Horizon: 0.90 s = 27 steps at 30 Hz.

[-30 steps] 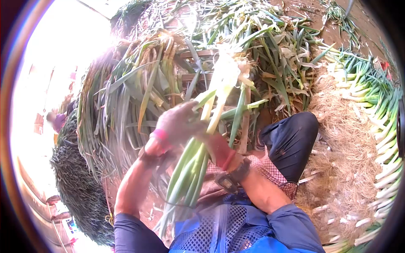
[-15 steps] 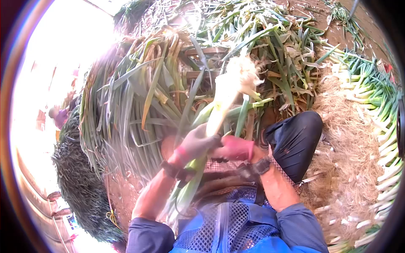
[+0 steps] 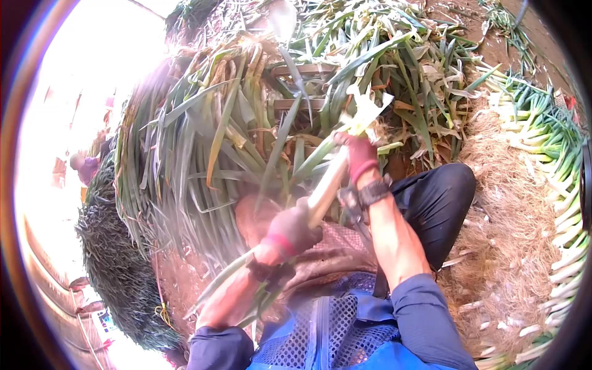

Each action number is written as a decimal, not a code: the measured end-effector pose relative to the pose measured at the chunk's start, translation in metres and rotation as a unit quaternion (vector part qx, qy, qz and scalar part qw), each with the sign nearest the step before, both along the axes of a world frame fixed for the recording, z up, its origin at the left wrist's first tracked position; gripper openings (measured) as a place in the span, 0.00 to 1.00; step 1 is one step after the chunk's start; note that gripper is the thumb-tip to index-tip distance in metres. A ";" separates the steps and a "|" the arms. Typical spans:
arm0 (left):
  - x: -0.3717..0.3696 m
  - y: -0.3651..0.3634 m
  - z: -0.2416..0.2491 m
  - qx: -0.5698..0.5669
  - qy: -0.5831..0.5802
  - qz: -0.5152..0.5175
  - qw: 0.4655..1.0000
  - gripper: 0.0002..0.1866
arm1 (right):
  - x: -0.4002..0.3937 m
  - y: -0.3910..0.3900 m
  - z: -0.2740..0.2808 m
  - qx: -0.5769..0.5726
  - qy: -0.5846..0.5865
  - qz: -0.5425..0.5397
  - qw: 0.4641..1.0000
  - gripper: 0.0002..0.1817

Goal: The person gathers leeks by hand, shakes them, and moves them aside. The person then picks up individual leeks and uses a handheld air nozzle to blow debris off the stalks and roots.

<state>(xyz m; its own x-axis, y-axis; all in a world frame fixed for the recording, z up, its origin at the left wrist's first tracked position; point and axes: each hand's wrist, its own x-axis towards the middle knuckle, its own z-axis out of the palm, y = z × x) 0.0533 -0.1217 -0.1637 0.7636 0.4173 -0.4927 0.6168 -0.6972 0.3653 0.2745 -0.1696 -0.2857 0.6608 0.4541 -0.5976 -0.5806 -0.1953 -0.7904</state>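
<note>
A long leek [image 3: 328,187] with a pale shaft lies diagonally in front of me, its green leaves trailing down past my left forearm. My left hand [image 3: 293,229], in a dark glove with a pink cuff, is wrapped round its lower shaft. My right hand [image 3: 357,153], in a reddish glove, is closed near the top of the shaft, where pale peeled leaf layers stick out. Just beyond both hands is a big heap of green and yellowing leaves [image 3: 191,129].
Dry, stringy roots [image 3: 499,203] cover the ground at the right, beside my bent knee [image 3: 441,203]. A row of trimmed leeks [image 3: 564,246] curves along the right edge. Dark green bundled tops [image 3: 120,265] stand at the left. A purple-clad person [image 3: 88,170] is at the far left.
My right hand has moved up and away from my left hand to the shaft's top. The pale root end has dropped lower, and loosened layers now show there.
</note>
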 end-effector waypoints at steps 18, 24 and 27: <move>-0.145 0.043 0.054 -0.393 -0.119 0.389 0.825 0.35 | 0.201 -0.039 0.084 -0.183 -0.560 0.309 0.747 0.18; -0.160 0.062 0.035 -0.476 -0.155 0.424 0.755 0.34 | 0.053 -0.065 0.077 -0.102 -0.409 0.651 0.631 0.19; -0.149 0.058 0.037 -0.457 -0.140 0.409 0.778 0.32 | 0.116 -0.038 0.100 -0.152 -0.661 0.426 0.598 0.10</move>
